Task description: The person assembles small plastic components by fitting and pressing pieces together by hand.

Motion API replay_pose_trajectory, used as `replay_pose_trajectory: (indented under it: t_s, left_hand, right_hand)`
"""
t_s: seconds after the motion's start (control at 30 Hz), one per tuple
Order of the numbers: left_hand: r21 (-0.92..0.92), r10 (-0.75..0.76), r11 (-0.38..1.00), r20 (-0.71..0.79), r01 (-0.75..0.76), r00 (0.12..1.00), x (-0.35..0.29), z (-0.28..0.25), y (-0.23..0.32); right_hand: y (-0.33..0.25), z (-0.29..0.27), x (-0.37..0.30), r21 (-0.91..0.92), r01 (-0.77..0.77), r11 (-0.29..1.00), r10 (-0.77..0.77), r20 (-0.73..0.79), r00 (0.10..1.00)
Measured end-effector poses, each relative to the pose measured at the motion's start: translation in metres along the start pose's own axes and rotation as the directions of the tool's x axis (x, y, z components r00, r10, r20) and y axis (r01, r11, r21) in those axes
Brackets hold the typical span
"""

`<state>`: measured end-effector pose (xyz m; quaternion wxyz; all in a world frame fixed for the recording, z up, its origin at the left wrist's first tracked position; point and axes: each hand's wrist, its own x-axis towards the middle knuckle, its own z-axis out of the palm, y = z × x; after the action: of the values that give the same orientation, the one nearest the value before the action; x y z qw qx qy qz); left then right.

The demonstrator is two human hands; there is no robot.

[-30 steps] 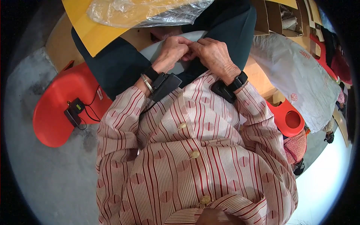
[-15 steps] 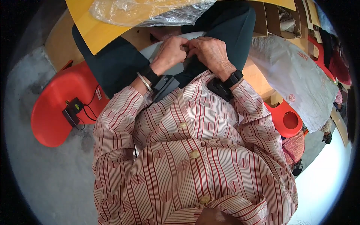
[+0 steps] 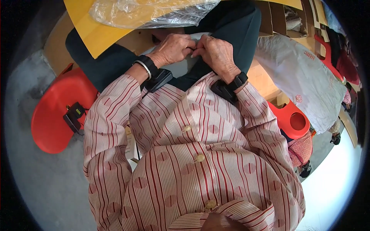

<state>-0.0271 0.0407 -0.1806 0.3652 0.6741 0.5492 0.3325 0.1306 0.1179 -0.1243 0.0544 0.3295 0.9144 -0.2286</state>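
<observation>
My left hand [image 3: 175, 48] and my right hand [image 3: 216, 53] are close together between my knees. The fingers of both are bent into a pinch, with the tips nearly meeting. Whatever lies between the fingertips is hidden or too small to make out. Just below and behind the hands shows a pale grey surface [image 3: 185, 68], partly covered by them and by my dark trousers [image 3: 239, 32]. Each wrist carries a black strap with a dark box-like device, and the left one also has a pale bangle [image 3: 143, 69].
A yellow board [image 3: 94, 36] with crumpled clear plastic [image 3: 154, 13] on it juts over my knees. To the left stands a red chair [image 3: 50, 115] holding a small black device [image 3: 73, 117]. A big white sack [image 3: 300, 77], cardboard boxes [image 3: 279, 19] and another red seat [image 3: 293, 119] are on the right.
My left forearm and elbow have swung outward to the left, and the left hand has turned more sideways. The right hand stays nearly in place, its fingers still pinched.
</observation>
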Motion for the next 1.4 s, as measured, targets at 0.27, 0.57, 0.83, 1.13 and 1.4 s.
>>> replay_pose_trajectory:
  t_s: [0.27, 0.57, 0.83, 1.13, 1.4]
  left_hand:
    - [0.013, 0.145, 0.989, -0.060, -0.144, 0.988, -0.001, 0.003, 0.000]
    - [0.015, 0.140, 0.990, -0.077, -0.139, 0.987, -0.002, 0.005, -0.003]
    - [-0.026, 0.132, 0.991, -0.073, -0.135, 0.989, -0.001, 0.004, -0.006]
    - [-0.047, 0.140, 0.989, -0.051, -0.143, 0.989, -0.001, 0.005, -0.008]
    - [0.055, 0.084, 0.995, -0.036, -0.082, 0.996, -0.003, 0.004, -0.008]
  right_hand:
    - [-0.004, -0.007, 0.000, -0.039, -0.092, 0.995, 0.093, 0.031, 0.995]
    - [-0.002, -0.009, 0.003, -0.100, -0.074, 0.992, 0.081, 0.069, 0.994]
    - [0.001, -0.012, 0.006, -0.093, 0.013, 0.996, -0.004, 0.097, 0.995]
    - [0.012, -0.020, 0.025, 0.521, -0.137, 0.843, 0.229, -0.115, 0.967]
    - [-0.027, 0.031, 0.040, 0.709, -0.059, 0.703, 0.414, -0.339, 0.845]
